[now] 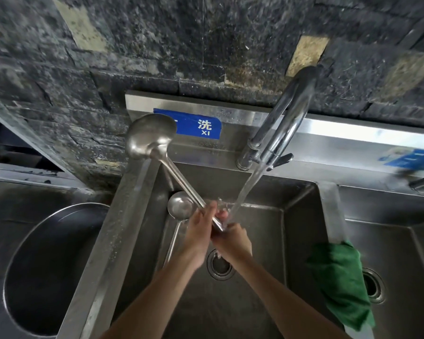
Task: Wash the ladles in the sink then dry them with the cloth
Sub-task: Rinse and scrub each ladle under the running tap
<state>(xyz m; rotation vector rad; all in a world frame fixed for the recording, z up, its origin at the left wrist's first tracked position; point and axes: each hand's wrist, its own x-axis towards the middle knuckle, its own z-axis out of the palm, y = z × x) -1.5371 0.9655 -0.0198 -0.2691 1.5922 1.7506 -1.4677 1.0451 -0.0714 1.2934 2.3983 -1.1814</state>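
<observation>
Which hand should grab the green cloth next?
Probably the right hand: the green cloth hangs over the sink divider on that side. The left hand can keep gripping the big ladle.

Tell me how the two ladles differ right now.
The large ladle is held up by both hands, left hand and right hand, its handle under the running water; the small ladle lies untouched in the sink. The large ladle's bowl is clearly bigger. Both are bare steel.

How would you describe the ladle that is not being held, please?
Find the middle sink under the running tap. The small ladle lies against its left wall, bowl up, left of the hands. The big ladle is raised, gripped by its handle.
</observation>
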